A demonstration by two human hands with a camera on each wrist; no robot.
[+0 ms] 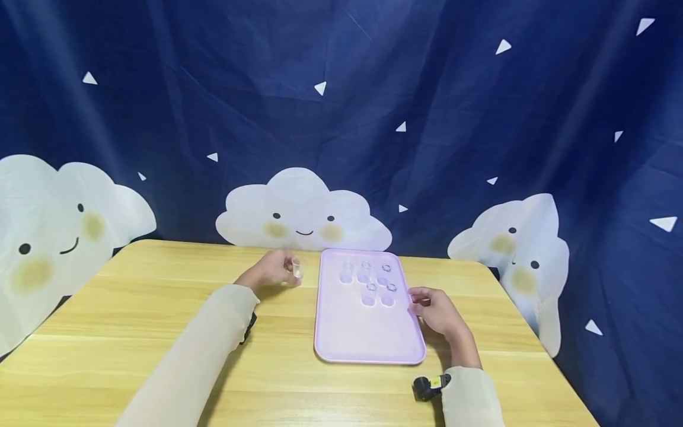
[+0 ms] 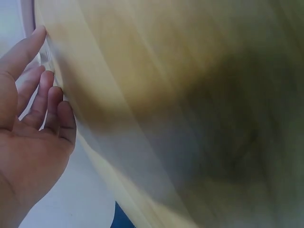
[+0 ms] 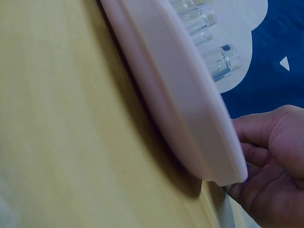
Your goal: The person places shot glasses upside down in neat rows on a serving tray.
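In the head view my left hand [image 1: 274, 268] pinches a small clear glass [image 1: 296, 268] over the table, left of a pale pink-lilac tray [image 1: 341, 338]. The left wrist view shows that hand [image 2: 38, 114] at its left edge, with only a sliver of the glass showing between the fingers. My right hand [image 1: 439, 311] grips the right rim of the tray; in the right wrist view its thumb and fingers [image 3: 259, 130] meet the tray's edge. Several similar clear glasses [image 1: 368, 295] stand in two rows on the tray's far half.
A light wood-grain table [image 1: 256, 379] bears the tray. Behind it hangs a dark blue curtain [image 1: 299, 118] with white clouds and triangles. A black wrist camera [image 1: 423, 388] sits by the right sleeve.
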